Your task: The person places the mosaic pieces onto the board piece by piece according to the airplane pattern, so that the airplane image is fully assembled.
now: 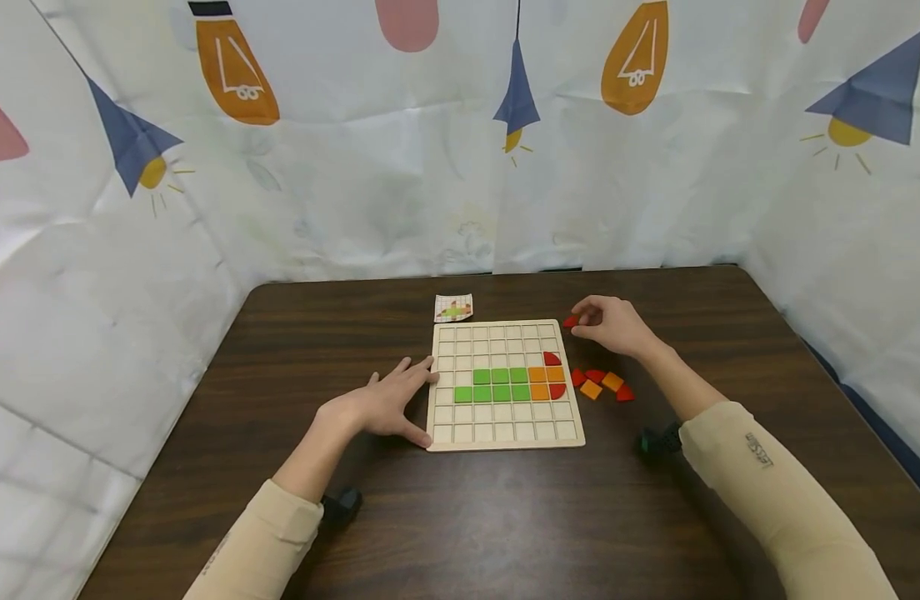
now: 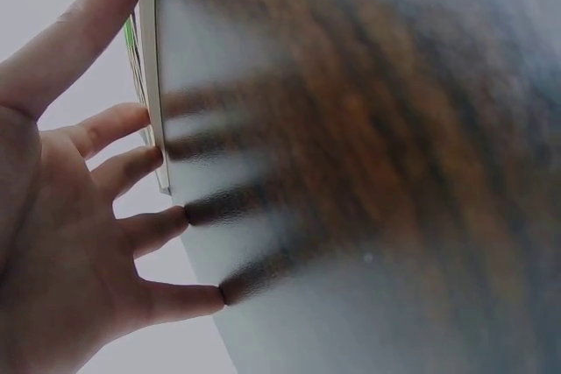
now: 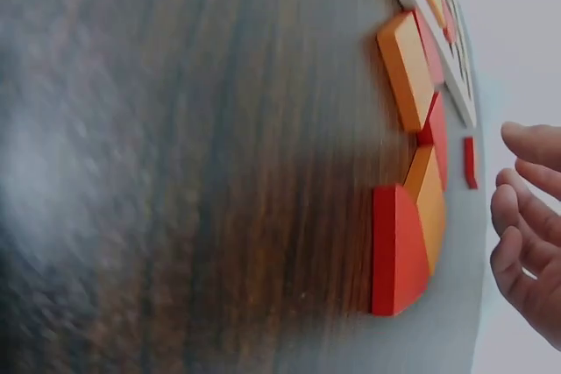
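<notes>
A wooden grid board lies on the table, with green and orange squares and red rounded pieces set in its cells. My left hand is spread along the board's left edge, thumb and fingertips at the rim. In the left wrist view the fingers are spread and fairly straight. Beyond the board's far right corner, my right hand is close to a loose red piece. The right wrist view shows this red piece on the table, apart from the loosely bent fingers.
Loose red pieces and orange squares lie in a cluster right of the board. A small picture card sits behind the board. The dark wooden table meets patterned curtains at its back and sides.
</notes>
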`<state>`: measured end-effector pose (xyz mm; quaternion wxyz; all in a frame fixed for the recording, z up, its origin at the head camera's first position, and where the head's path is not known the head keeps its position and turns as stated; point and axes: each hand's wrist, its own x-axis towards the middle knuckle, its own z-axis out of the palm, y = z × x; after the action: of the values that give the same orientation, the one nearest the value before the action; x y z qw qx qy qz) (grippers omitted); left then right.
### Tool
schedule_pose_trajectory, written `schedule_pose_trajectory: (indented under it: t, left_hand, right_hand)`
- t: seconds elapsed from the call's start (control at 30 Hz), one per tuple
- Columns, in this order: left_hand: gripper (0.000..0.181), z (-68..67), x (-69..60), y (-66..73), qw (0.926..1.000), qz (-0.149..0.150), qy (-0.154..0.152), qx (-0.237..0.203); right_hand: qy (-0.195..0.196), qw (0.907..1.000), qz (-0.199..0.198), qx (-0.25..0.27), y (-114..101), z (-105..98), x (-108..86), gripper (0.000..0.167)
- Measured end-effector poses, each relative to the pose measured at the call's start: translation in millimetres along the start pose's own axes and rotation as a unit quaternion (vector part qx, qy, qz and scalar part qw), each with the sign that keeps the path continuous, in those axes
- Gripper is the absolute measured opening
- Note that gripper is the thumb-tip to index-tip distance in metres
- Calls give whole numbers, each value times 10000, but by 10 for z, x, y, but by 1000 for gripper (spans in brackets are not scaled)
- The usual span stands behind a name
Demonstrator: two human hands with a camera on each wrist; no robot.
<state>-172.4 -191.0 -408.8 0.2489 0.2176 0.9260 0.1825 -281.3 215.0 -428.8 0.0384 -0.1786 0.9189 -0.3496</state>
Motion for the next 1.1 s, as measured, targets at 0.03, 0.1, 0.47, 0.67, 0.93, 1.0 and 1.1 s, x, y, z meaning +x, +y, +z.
schedule_pose_trajectory:
  t: [0.03,0.1,0.47,0.67,0.93,1.0,1.1]
  left_hand:
    - [97,1,-3,-2,10000,13,9,-20]
    - [97,-1,-13,-1,10000,8,7,-56]
    - [96,-2,-23,-10,10000,-16,53,-68]
    - [96,-2,-16,-5,10000,-36,64,-40]
    - [96,-5,-14,-5,10000,-42,70,-45]
    - [96,-2,-13,-2,10000,-34,71,-56]
    - [96,2,-9,1,9999,-36,79,-60]
  right_hand:
    - [-2,10000,54,-13,16,-6,10,32]
    - [-9,9999,156,-52,40,-14,31,32]
    - [-254,9985,443,-193,82,22,144,36]
    - [-322,9977,452,-388,91,30,201,34]
    - [-341,9969,417,-576,88,70,208,26]
    - [-370,9967,370,-615,90,71,207,26]
    - [-403,9966,326,-643,88,62,202,25]
